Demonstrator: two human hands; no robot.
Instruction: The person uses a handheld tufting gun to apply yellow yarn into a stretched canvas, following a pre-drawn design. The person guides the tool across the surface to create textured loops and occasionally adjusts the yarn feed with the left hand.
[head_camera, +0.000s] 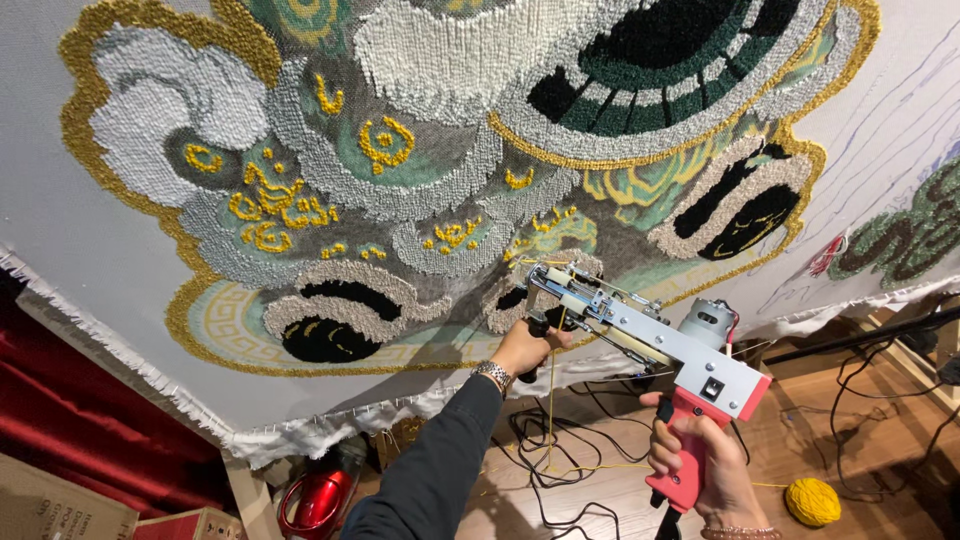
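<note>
Right hand (700, 455), lower right of frame: fingers wrapped tight around the red pistol grip of the tufting gun (665, 345). Left hand (525, 348), centre: closed around the gun's black front handle, wristwatch (491, 374) on that wrist, dark sleeve below. Gun sits centre-right, tilted, silver body and motor at the rear, needle end pressed against the stretched backing cloth (60, 200). Yellow yarn (551, 400) hangs down from the gun; yellow yarn ball (812, 501) on the wood floor at lower right. Cloth fills the upper frame, tufted in gold, grey, green and black. Black cables (560, 470) tangled on floor below. Red vacuum-like appliance (322, 498) at lower left.
</note>
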